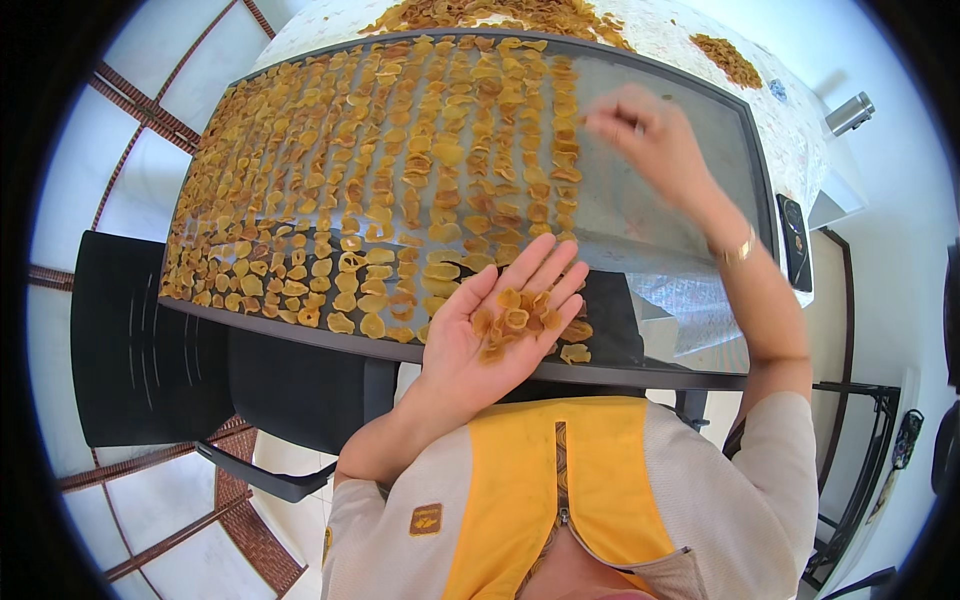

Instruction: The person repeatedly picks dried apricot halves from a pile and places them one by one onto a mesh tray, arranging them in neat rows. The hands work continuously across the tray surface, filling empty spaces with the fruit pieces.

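Note:
Palm up, my left hand holds a small heap of dried yellow-brown slices over the front edge of a dark-framed glass panel. Columns of similar dried slices cover the glass from its left side to past the middle. My right hand is above the glass, just right of the last column, its thumb and fingers pinched together. A small brown piece shows at the fingertips, though the hand is blurred. A bracelet is on that wrist.
Behind the panel, a patterned white tablecloth bears a large pile of slices and a smaller pile. A metal cylinder and a black phone are at the right. Black chairs stand at the near left.

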{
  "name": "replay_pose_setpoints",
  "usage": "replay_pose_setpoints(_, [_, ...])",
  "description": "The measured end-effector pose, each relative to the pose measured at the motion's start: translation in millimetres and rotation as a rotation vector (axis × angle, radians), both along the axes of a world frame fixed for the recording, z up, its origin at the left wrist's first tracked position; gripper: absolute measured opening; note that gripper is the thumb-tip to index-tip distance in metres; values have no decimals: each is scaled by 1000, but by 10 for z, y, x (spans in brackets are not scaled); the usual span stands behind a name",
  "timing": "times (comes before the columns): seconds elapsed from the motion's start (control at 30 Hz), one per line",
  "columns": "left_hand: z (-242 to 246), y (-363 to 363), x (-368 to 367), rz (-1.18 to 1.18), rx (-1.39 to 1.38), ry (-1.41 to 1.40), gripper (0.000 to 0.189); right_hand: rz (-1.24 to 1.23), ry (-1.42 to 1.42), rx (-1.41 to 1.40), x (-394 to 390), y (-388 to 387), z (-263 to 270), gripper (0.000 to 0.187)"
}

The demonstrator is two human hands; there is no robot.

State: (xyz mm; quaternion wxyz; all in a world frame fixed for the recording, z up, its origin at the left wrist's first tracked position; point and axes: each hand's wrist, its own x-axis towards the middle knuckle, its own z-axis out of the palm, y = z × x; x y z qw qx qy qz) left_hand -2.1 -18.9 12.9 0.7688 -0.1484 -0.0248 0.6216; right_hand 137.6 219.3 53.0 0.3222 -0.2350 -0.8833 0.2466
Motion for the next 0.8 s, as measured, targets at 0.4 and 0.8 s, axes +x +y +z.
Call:
replay_pose_setpoints(0.4, [9, -43, -178, 28, -20, 28, 57, -255, -32, 117, -541, 1801, -667, 23])
replay_pose_setpoints(0.8, [-43, 7, -191, 0, 3, 81, 56, -234, -59, 238, -592, 2056, -914, 20])
